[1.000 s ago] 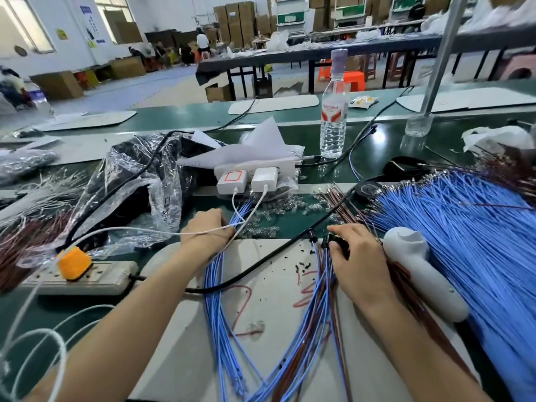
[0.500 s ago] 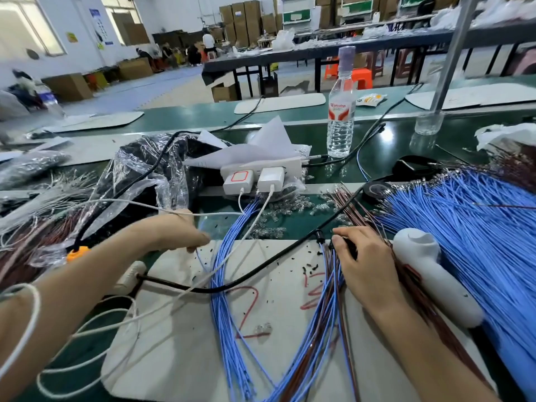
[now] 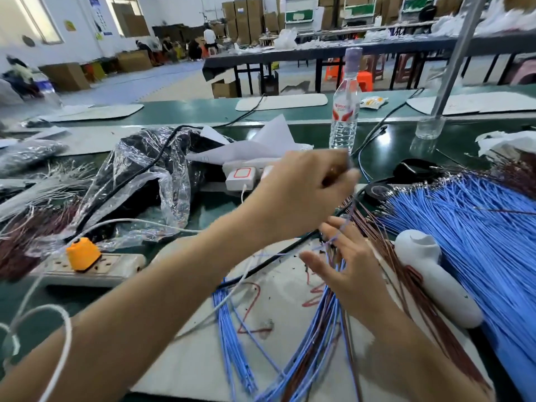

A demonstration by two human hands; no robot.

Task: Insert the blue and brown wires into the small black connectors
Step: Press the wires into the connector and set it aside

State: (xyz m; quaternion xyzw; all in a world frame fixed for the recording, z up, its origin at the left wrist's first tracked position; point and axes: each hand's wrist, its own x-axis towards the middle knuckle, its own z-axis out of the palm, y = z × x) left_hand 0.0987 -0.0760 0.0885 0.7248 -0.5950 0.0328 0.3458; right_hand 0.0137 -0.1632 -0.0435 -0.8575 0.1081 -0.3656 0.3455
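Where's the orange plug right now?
Head view, left side: the orange plug sits on top of the white power strip, on the near side of the crumpled clear plastic bag.

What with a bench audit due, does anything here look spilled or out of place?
Yes. Small dark specks lie scattered on the white mat by the right hand, like loose debris, and a black cable runs straight across the mat's work area. Red scribbles mark the mat too.
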